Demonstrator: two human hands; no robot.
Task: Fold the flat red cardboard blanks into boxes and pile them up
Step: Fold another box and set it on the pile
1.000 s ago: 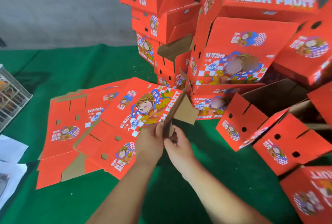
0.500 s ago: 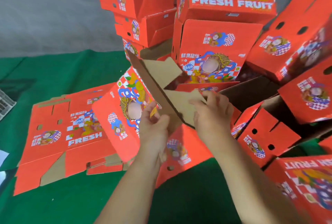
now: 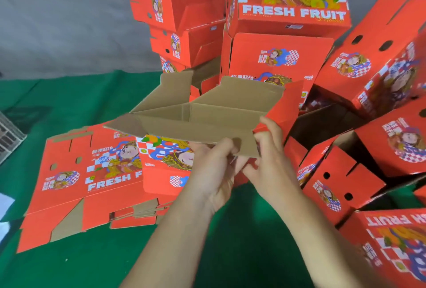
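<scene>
The pile of folded boxes is the biggest thing here and the plainest sign of progress: it rises at the back in stacked columns and spills down the right side, where more finished boxes lie tipped on their sides and corners. Well over a dozen look done, so the job seems well advanced, though how many are wanted cannot be told. They stand on a green cloth, matt and felt-like, which covers the work surface up to a grey wall.

What is left lies to the left: a low stack of flat blanks, printed side up, with the notched edges of several sheets showing at its near side. I would guess only a handful remain, but the edges are too blurred to count.

The blank in hand is held up above the cloth, between the flat stack and the pile, partly opened with its raw brown inside towards the camera. The board is corrugated, glossy red with cartoon print and "FRESH FRUIT" lettering outside, dull kraft inside, scored in straight and diagonal creases that meet near the middle; its bottom flaps are not yet locked. Finished boxes show oval vent holes and slotted flaps.

The left hand grips the near edge from below, fingers curled round it. The right hand pinches the near right corner flap between thumb and fingers
</scene>
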